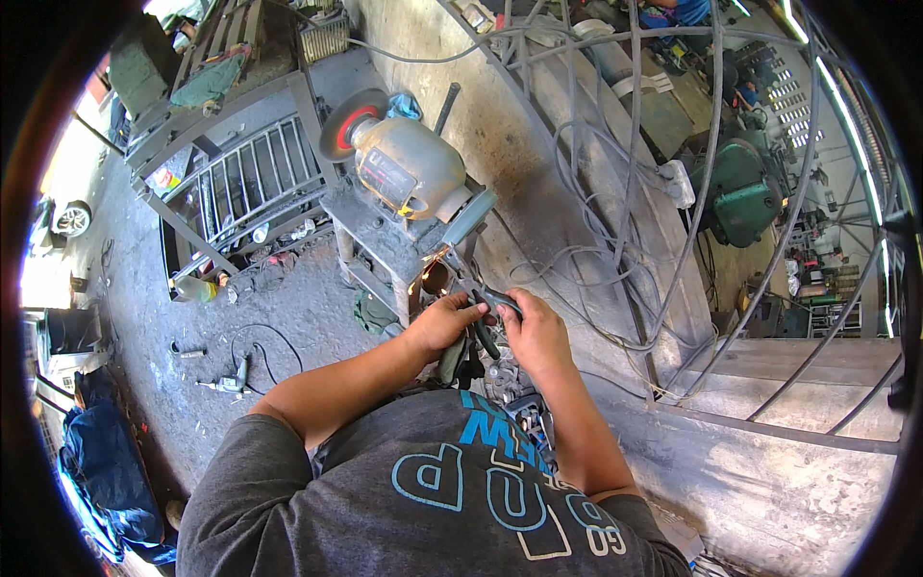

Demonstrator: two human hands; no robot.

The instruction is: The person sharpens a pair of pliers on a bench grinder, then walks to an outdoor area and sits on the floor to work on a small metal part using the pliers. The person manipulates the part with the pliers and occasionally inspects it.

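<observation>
A pair of pliers (469, 285) with dark handle grips is held in both my hands, its metal head up at the edge of the grey-green grinding wheel (469, 219). Orange sparks (426, 275) fly down and to the left from where they meet. My left hand (446, 323) pinches the pliers near the pivot. My right hand (535, 333) is closed around the upper handle, while the other handle hangs below. The wheel belongs to a bench grinder (409, 171) with a worn tan and grey body; a larger disc with a red centre (352, 125) sits on its left end.
The grinder stands on a metal stand (370, 236) beside a concrete wall (423, 48). Loose cables (615, 260) loop over the ledge at right. A barred metal frame (255, 183) stands left. A corded power drill (231, 378) lies on the floor. Green machinery (738, 192) is beyond the wall.
</observation>
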